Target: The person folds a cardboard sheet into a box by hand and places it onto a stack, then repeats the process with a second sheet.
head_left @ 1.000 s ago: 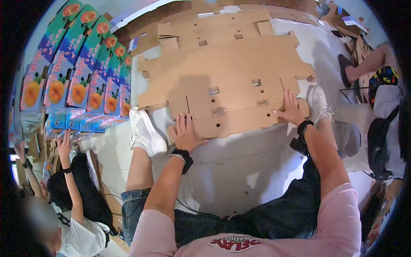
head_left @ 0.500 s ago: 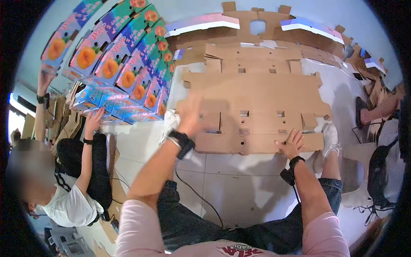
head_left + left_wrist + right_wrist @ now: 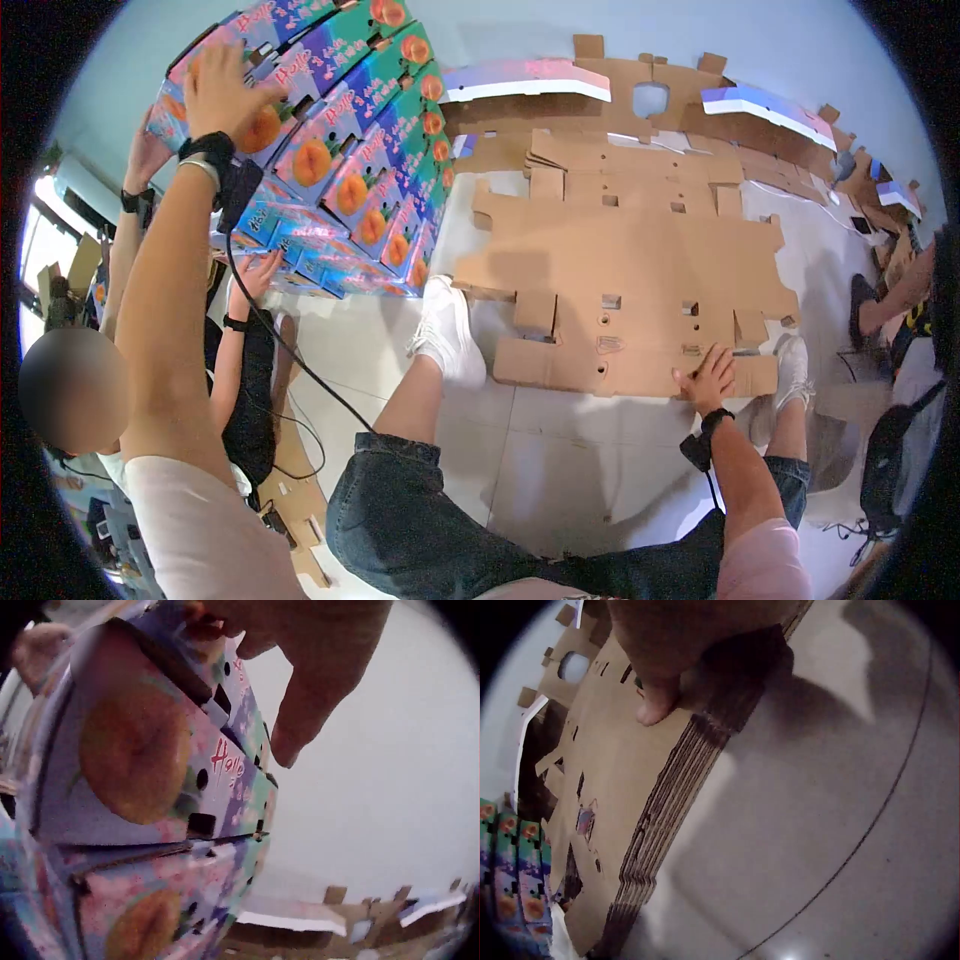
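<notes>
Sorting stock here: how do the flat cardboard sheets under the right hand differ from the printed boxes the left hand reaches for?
The flat cardboard sheets are plain brown; the printed boxes are blue, green and purple with orange fruit pictures. The sheets lie unfolded in a low pile on the floor; the boxes are folded up and stacked high. The right hand presses on the sheets; the left hand touches a top box. Both have punched holes.

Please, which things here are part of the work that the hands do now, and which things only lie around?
In the work:
- left hand, on the top printed fruit box
- right hand, pressing the stack of flat cardboard sheets

Only around:
- other printed boxes in the pile
- loose cardboard pieces by the wall
- cable
- dark bag
</notes>
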Motion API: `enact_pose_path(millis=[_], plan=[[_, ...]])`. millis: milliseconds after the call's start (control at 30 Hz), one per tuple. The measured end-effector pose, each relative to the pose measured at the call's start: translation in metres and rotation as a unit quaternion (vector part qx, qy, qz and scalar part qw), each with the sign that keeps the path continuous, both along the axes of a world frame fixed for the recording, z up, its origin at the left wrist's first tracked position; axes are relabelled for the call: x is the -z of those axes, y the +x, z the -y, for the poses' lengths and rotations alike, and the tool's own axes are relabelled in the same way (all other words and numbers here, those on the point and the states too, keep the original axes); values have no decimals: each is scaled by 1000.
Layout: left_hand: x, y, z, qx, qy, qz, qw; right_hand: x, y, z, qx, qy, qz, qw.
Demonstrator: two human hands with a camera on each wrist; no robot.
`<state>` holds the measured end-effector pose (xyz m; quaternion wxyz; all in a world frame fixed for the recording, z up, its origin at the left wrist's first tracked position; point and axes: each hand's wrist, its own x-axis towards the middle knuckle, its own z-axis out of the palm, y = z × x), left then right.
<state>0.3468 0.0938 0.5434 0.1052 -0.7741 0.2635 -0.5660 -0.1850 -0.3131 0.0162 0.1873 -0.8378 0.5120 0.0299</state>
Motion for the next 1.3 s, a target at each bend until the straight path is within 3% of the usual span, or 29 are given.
enact_pose_path(millis=[67, 100, 167, 267, 367, 400, 467, 500, 633, 767, 833, 933, 967, 1000, 1100, 1200, 1300], plan=[[10, -30, 17, -140, 66, -92, 984, -1, 0, 2, -5, -3, -7, 1000], [22, -18, 16, -87, 15, -81, 993, -1, 0, 2, 0, 2, -8, 1000], [24, -45, 27, -51, 16, -24, 998, -8, 1, -2, 7, 13, -12, 1000], [5, -62, 30, 10, 15, 59, 998, -2, -2, 0, 0, 5, -3, 1000], [-34, -60, 24, -163, -125, 85, 975, -1, -2, 0, 5, 0, -2, 1000], [-43, -54, 18, -163, -124, 86, 975, 1, -3, -1, 4, 1, -2, 1000], [-65, -28, -8, -152, -108, -226, 956, 4, -5, 1, -6, -13, 1, 1000], [-63, -1, -26, -97, -69, -175, 977, 6, -5, 1, -7, -11, 3, 1000], [-47, -14, -26, -35, 4, -57, 998, 8, -8, 3, -14, -33, 4, 999], [-46, -18, -26, -59, 8, -59, 996, 2, -7, -1, -15, -23, 17, 999], [-40, -34, -19, -13, 23, -42, 999, 0, -5, -2, -13, -29, 17, 999], [-43, -61, -8, -15, 78, -49, 996, -2, -5, -3, -11, -38, 5, 999], [-45, -74, -3, -80, 124, -70, 987, -3, -4, -4, -11, -40, -5, 999], [-45, -76, 0, -82, 124, -69, 986, -1, -4, -4, -13, -39, -4, 999], [-44, -90, 17, -259, 217, -96, 936, 7, -4, -1, -9, -55, -24, 998], [-25, -67, 21, -206, 253, -42, 944, 8, -6, 1, -10, -50, -1, 999], [-16, -64, 36, -252, 219, -70, 940, 9, -6, 2, -22, -61, 9, 998]])
